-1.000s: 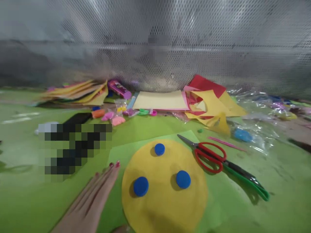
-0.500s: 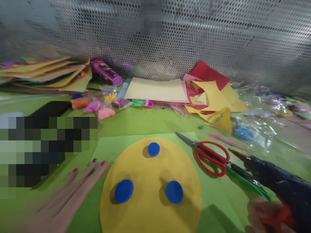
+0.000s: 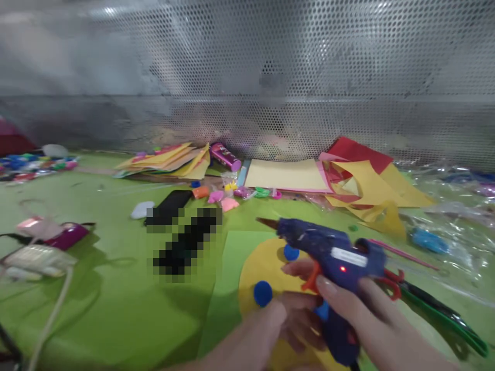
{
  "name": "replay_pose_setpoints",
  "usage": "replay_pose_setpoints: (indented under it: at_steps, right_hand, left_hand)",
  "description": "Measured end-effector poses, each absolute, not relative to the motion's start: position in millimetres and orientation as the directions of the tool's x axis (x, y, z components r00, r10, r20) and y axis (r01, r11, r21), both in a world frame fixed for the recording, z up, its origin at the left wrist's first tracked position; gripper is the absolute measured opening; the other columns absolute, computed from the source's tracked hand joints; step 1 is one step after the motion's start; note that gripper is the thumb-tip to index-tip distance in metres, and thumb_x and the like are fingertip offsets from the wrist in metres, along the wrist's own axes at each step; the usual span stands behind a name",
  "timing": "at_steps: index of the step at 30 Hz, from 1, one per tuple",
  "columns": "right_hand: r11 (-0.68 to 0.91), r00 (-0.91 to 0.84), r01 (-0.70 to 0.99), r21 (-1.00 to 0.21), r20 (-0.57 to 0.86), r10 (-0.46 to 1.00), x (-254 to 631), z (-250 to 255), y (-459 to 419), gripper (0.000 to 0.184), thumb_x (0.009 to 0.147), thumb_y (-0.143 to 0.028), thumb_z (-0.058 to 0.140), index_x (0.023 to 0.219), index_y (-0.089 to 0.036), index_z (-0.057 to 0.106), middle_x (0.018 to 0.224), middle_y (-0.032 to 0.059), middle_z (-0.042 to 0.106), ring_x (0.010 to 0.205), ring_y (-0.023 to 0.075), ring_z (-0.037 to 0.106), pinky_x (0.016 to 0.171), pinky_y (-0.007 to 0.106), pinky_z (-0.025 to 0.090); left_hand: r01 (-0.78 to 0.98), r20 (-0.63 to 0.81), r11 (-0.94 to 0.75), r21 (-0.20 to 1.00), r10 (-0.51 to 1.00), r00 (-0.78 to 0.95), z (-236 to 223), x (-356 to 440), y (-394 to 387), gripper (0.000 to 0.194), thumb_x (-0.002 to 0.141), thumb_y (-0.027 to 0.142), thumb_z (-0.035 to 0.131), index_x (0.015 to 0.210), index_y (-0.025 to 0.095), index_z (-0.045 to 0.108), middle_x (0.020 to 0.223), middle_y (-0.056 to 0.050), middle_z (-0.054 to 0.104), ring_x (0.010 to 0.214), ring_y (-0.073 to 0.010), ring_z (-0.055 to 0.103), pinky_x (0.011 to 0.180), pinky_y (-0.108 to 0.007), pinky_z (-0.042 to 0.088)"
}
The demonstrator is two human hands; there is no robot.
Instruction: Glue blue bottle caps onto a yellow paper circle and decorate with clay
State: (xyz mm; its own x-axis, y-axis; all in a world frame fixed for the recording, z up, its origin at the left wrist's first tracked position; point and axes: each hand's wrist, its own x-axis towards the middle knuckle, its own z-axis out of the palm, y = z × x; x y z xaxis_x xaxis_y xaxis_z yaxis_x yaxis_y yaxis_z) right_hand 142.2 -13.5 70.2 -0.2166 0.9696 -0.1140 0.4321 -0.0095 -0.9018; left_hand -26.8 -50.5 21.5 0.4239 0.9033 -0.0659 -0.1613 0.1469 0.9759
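Observation:
A dark blue hot glue gun [image 3: 320, 237] with an orange trigger and a lit red light is held above the paper, its nozzle pointing left. My right hand [image 3: 379, 319] is closed round its rear and handle, thumb on the near side. Against the front of the handle, my left hand [image 3: 286, 314] has its fingers bent; they partly overlap the right hand's fingers. Below lies a yellow paper circle [image 3: 251, 268] on a light green sheet [image 3: 220, 299]. Two blue discs show, one at left [image 3: 263, 293] and one at top [image 3: 291, 252]; another blue patch is mostly hidden behind the hands.
Green-handled scissors [image 3: 444, 314] lie right of the gun, with red handles partly hidden beside them. A phone-like black object [image 3: 172, 203], clay packets [image 3: 216, 196], and paper sheets [image 3: 286, 174] lie farther back. A pale cord [image 3: 54, 314] runs at left.
My right hand has brought the glue gun left, over the yellow circle. My left hand has moved from the green surface to the gun. The view has turned left.

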Motion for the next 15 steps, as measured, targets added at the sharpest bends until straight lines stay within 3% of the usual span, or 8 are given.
replay_pose_setpoints:
  at_steps: [2, 4, 7, 11, 15]
  right_hand:
    - [-0.037, -0.269, 0.365, -0.930, -0.144, 0.952, 116, 82, -9, 0.036, 0.073, -0.056, 0.058, 0.087, -0.025, 0.070, 0.074, 0.0003, 0.068, 0.070, 0.0190, 0.063, 0.055, 0.022, 0.052]
    - [-0.093, -0.356, 0.327, -0.940, -0.214, 0.909, 99, 84, -6, 0.041, 0.074, -0.060, 0.055, 0.087, -0.023, 0.068, 0.067, -0.0003, 0.064, 0.057, 0.0144, 0.057, 0.045, 0.019, 0.046]
    - [-0.106, -0.455, 0.288, -0.952, -0.233, 0.860, 88, 80, 0, 0.047, 0.075, -0.064, 0.053, 0.090, -0.021, 0.063, 0.064, -0.0002, 0.060, 0.052, 0.0116, 0.051, 0.037, 0.017, 0.038]
    - [-0.029, -0.500, 0.204, -0.978, -0.130, 0.856, 88, 74, 2, 0.043, 0.074, -0.062, 0.056, 0.091, -0.022, 0.062, 0.074, 0.0014, 0.061, 0.064, 0.0151, 0.055, 0.048, 0.021, 0.045]
    - [-0.050, -0.546, 0.123, -0.991, -0.109, 0.830, 92, 72, 0, 0.030, 0.080, -0.054, 0.053, 0.083, -0.026, 0.064, 0.070, -0.0003, 0.061, 0.063, 0.0155, 0.058, 0.059, 0.025, 0.049]
  left_hand:
    - [-0.297, 0.011, 0.130, 0.946, 0.903, 0.430, 28, -21, -49, 0.047, 0.076, 0.036, 0.064, 0.118, 0.019, 0.050, 0.107, -0.010, 0.064, 0.097, -0.0228, 0.061, 0.084, -0.036, 0.046]
    - [-0.378, 0.028, 0.124, 0.918, 0.927, 0.373, 35, -21, -48, 0.041, 0.080, 0.034, 0.060, 0.117, 0.018, 0.048, 0.111, -0.010, 0.061, 0.104, -0.0213, 0.058, 0.089, -0.034, 0.044]
    - [-0.359, 0.000, 0.093, 0.929, 0.968, 0.252, 45, -29, -48, 0.038, 0.079, 0.032, 0.061, 0.112, 0.017, 0.050, 0.109, -0.009, 0.063, 0.103, -0.0202, 0.058, 0.086, -0.031, 0.046]
    - [-0.328, 0.000, 0.052, 0.943, 0.988, 0.157, 46, -40, -48, 0.036, 0.078, 0.031, 0.063, 0.108, 0.015, 0.052, 0.101, -0.009, 0.064, 0.092, -0.0186, 0.062, 0.081, -0.029, 0.049]
    - [-0.306, 0.010, 0.029, 0.952, 0.992, 0.126, 41, -46, -47, 0.035, 0.078, 0.031, 0.062, 0.105, 0.012, 0.054, 0.089, -0.008, 0.065, 0.074, -0.0155, 0.063, 0.072, -0.028, 0.050]
